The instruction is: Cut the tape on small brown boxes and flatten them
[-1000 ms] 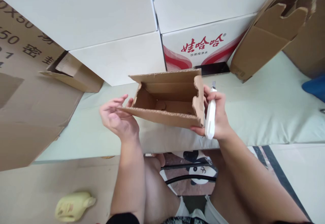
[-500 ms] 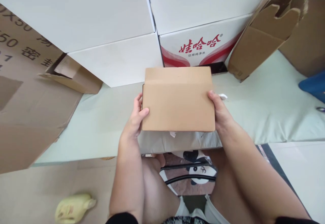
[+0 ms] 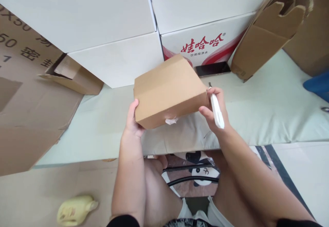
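Note:
A small brown cardboard box [image 3: 169, 86] is tilted above the front of the covered table, its near side turned partly toward me. My left hand [image 3: 133, 119] grips its left end, thumb on the top face and fingers out of sight beneath. A scrap of clear tape [image 3: 171, 121] sticks out from the near side. My right hand [image 3: 218, 108] is at the box's right end, closed around a white utility knife [image 3: 217, 112] whose narrow tip points away from me. Whether the right fingers also touch the box is hard to make out.
White cartons [image 3: 113, 11] stand stacked behind. A black phone [image 3: 212, 69] lies before the lettered carton [image 3: 203, 45]. Tall open cardboard [image 3: 267, 38] leans at right near a blue object [image 3: 317, 86]. Large brown cardboard [image 3: 28, 93] stands left; a yellow bottle [image 3: 76, 210] lies on the floor.
The box has turned and tipped, its right end swinging nearer and its near side coming into view. My right hand has shifted off its top face, bringing the white utility knife into sight.

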`<action>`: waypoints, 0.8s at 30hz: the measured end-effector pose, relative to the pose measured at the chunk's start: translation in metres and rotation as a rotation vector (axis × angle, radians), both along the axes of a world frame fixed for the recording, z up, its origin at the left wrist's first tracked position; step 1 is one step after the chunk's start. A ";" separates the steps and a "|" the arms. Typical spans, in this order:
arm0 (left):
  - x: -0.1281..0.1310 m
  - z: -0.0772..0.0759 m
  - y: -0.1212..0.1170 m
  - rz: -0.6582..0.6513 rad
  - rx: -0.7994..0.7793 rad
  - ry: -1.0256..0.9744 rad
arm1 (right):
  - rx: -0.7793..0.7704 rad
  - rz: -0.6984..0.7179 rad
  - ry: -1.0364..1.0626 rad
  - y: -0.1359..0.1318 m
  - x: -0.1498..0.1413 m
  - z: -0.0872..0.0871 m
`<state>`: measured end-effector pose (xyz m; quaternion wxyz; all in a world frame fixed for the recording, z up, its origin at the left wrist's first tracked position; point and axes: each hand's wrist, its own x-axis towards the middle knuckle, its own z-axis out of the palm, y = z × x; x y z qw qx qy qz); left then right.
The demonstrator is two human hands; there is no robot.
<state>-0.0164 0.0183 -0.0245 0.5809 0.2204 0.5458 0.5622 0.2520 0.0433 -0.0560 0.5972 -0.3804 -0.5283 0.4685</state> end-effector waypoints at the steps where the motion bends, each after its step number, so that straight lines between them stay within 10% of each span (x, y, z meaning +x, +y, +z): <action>1: 0.000 0.000 0.000 -0.010 -0.013 0.000 | 0.036 0.005 -0.058 -0.001 0.000 0.000; 8: 0.003 -0.003 -0.001 -0.033 0.009 -0.039 | 0.102 -0.024 -0.199 -0.004 0.002 0.001; 20: 0.010 -0.032 0.004 -0.142 0.556 0.328 | -0.094 -0.180 -0.204 0.000 0.005 0.003; 24: 0.017 -0.021 0.006 0.070 0.483 0.280 | 0.018 -0.195 -0.059 0.000 -0.001 0.000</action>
